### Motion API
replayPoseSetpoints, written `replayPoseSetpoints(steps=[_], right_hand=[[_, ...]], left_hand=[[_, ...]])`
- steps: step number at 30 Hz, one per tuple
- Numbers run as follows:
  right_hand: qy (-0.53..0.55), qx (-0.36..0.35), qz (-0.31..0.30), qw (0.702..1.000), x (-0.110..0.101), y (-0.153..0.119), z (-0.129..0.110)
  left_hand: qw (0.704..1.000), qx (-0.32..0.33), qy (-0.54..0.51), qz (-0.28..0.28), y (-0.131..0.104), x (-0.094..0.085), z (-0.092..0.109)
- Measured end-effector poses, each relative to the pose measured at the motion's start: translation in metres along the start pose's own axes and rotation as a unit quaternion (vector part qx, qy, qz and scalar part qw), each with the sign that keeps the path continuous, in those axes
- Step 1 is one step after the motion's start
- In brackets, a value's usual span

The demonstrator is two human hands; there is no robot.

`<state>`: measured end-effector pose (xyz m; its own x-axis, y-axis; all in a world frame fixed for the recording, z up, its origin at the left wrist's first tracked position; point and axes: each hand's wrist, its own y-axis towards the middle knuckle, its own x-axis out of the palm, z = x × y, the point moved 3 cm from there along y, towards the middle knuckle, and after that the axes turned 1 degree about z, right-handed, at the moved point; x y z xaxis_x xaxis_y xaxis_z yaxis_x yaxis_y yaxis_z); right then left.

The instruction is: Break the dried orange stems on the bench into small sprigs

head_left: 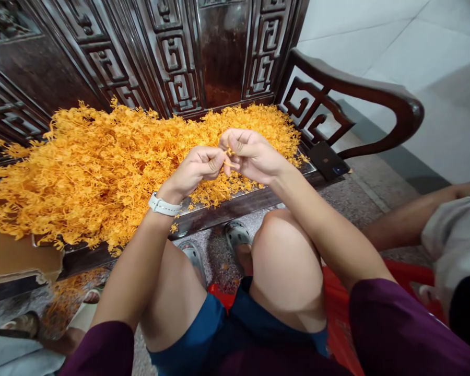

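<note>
My left hand [198, 169], with a pale watch strap [164, 204] at its wrist, is closed in a pinch on a small orange flower-shaped piece [230, 164] with a thin stem. Close against it, my right hand [256, 155] pinches orange flower-shaped bits [230, 152] between thumb and fingers. Both hands meet just above the front of a big heap of similar orange pieces [113, 172] on a dark wooden bench [219, 210]. Exactly how the held pieces join is too small to make out.
A carved bench back [223, 57] rises behind the heap, with a curved armrest [360, 78] at right. A dark phone [329, 159] lies by the armrest. Cardboard [19, 256] is at left. Other people's limbs, including a forearm [423, 214], are on both sides.
</note>
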<state>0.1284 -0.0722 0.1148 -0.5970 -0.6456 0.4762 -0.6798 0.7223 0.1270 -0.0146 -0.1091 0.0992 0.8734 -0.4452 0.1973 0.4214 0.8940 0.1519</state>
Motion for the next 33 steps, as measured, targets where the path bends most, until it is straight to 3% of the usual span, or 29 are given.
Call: replayPoseSetpoints(steps=[2, 4, 7, 12, 15, 19, 23, 26, 29, 33], right_hand=[[0.030, -0.008, -0.013, 0.999, 0.004, -0.003, -0.005], [0.048, -0.015, 0.003, 0.999, 0.005, -0.004, -0.011], [0.037, -0.033, 0.085, 0.995, -0.007, -0.001, -0.013], [0.019, -0.037, 0.309, 0.950, -0.065, 0.011, -0.002], [-0.008, -0.008, 0.361, 0.933, -0.086, 0.012, 0.002], [-0.122, -0.008, 0.275, 0.954, -0.065, 0.006, -0.002], [-0.262, 0.046, 0.101, 0.958, -0.024, 0.002, 0.008], [-0.297, 0.073, -0.007, 0.952, -0.005, 0.004, 0.022], [-0.271, 0.032, -0.016, 0.962, 0.003, 0.009, 0.028], [-0.265, -0.054, 0.038, 0.962, 0.004, 0.015, 0.022]], left_hand=[[0.997, 0.004, -0.059, 0.043, -0.003, 0.000, 0.004], [0.983, 0.001, -0.125, 0.132, -0.007, -0.004, 0.010], [0.953, 0.009, -0.183, 0.240, -0.008, -0.013, 0.019], [0.922, 0.072, -0.270, 0.268, -0.004, -0.031, 0.024], [0.903, 0.093, -0.316, 0.276, -0.002, -0.040, 0.022], [0.881, 0.133, -0.357, 0.280, -0.002, -0.048, 0.019], [0.867, 0.188, -0.356, 0.294, -0.002, -0.053, 0.015], [0.863, 0.210, -0.364, 0.281, 0.001, -0.049, 0.010], [0.880, 0.192, -0.355, 0.250, 0.005, -0.039, 0.008], [0.923, 0.148, -0.218, 0.282, 0.001, -0.030, 0.019]])
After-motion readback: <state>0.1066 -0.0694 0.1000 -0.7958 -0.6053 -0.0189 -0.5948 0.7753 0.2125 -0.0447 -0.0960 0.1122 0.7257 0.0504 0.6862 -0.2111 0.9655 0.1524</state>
